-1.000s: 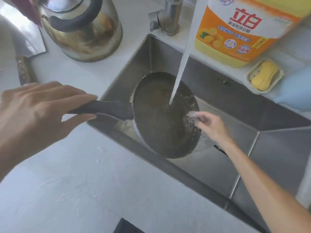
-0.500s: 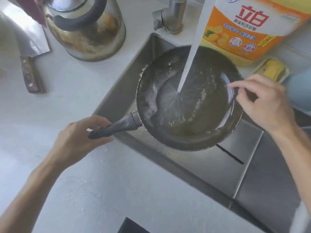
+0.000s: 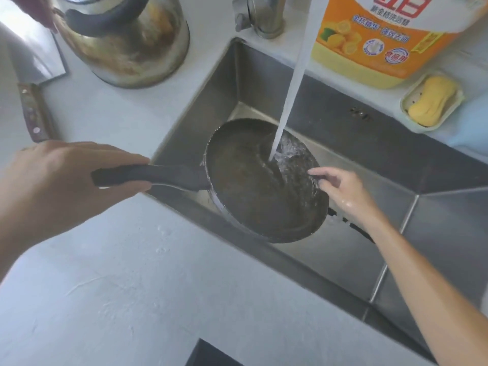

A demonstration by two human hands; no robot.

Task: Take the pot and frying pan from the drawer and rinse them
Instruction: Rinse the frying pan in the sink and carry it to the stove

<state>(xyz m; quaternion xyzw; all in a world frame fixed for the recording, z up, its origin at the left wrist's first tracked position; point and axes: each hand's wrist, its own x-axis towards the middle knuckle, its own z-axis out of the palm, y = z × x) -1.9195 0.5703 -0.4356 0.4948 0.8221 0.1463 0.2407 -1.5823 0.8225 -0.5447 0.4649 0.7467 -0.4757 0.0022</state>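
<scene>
My left hand (image 3: 60,180) took the handle (image 3: 148,175) of the frying pan (image 3: 261,188) in a closed grip, fingers over the top and thumb beneath, well out from the bowl; I judged this kept the arm clear of the spray and gave leverage for tilting. The pan hung inside the sink (image 3: 343,260), handle reaching back over the sink edge, its dark inside tipped toward me and to the right, probably so that rinse water would drain off the lower rim instead of pooling. The stream of water (image 3: 293,83) fell from above and struck the upper right of the pan's inside, where it broke into spray. My right hand (image 3: 340,188), wet, lay at the pan's right rim with its fingertips (image 3: 315,172) on the inner surface beside the stream, a loose grip, seemingly to rub residue loose while steadying that side. Whether the thumb hooked behind the rim could not be told. No pot was visible in the sink.

The pale worktop (image 3: 118,286) carried a knife (image 3: 34,112) at far left, then a tarnished metal kettle (image 3: 126,40). Behind the sink stood the tap base (image 3: 266,17), an orange detergent bottle (image 3: 380,43), and a dish holding yellow soap (image 3: 431,101). The sink's steel floor was creased toward its drain.
</scene>
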